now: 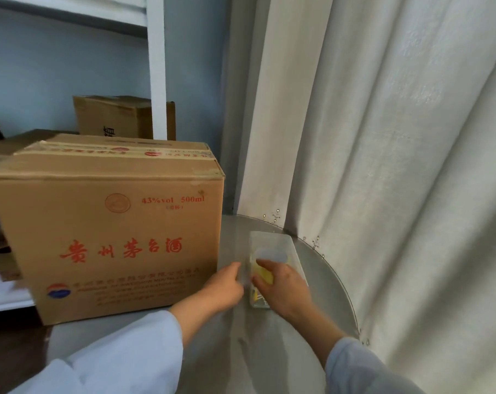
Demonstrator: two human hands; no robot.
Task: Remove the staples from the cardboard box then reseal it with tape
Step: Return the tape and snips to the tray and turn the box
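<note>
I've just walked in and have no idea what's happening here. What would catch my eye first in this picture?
The big cardboard box with red lettering dominates the left, standing on a round grey table with tape along its top. To its right, both hands meet at a clear plastic container: the right hand reaches in over something yellow, the left hand sits at its edge. Pale curtains fill the right side.

Place: likely a storeroom
Signs: stacked cardboard boxes (107,223), white shelving (155,66), a curtain (383,166) hung round the table's (320,280) edge
</note>
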